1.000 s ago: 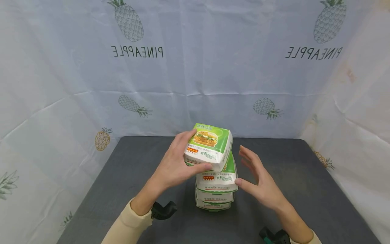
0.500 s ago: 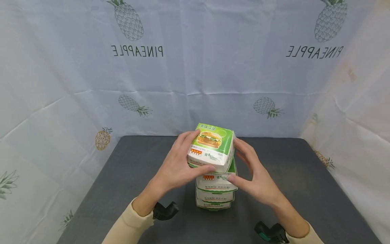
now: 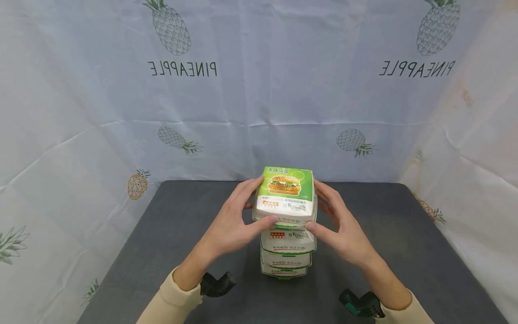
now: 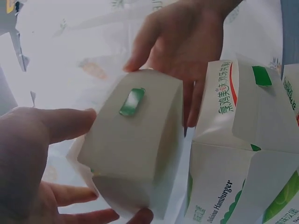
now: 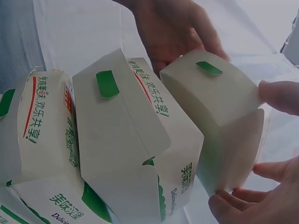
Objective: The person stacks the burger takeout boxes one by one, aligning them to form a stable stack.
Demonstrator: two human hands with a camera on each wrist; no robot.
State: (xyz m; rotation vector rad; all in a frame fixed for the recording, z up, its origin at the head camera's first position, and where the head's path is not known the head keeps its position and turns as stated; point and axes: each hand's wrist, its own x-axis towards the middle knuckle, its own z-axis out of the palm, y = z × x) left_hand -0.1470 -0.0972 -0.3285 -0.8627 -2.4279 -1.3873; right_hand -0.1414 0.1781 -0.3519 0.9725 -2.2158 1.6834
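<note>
A green and white burger box (image 3: 285,184) with a printed hamburger lies level at the top of a stack of similar boxes (image 3: 288,243). My left hand (image 3: 236,220) grips its left side, thumb at the front corner and fingers along the side. From the right, my right hand (image 3: 344,229) holds the same box, its thumb at the front and fingers at the side. Both wrist views show the plain face of the held box (image 4: 135,126) between the hands, with a narrow gap to the stacked box (image 5: 135,135) beside it.
The stack stands on a dark grey table (image 3: 194,225). Behind and around it hangs a pale cloth (image 3: 259,90) printed with pineapples. Black wrist cameras (image 3: 218,284) sit below both hands.
The right hand has come in from the right and taken hold of the top box. That box has turned from skewed to roughly square with the stack and shifted slightly right.
</note>
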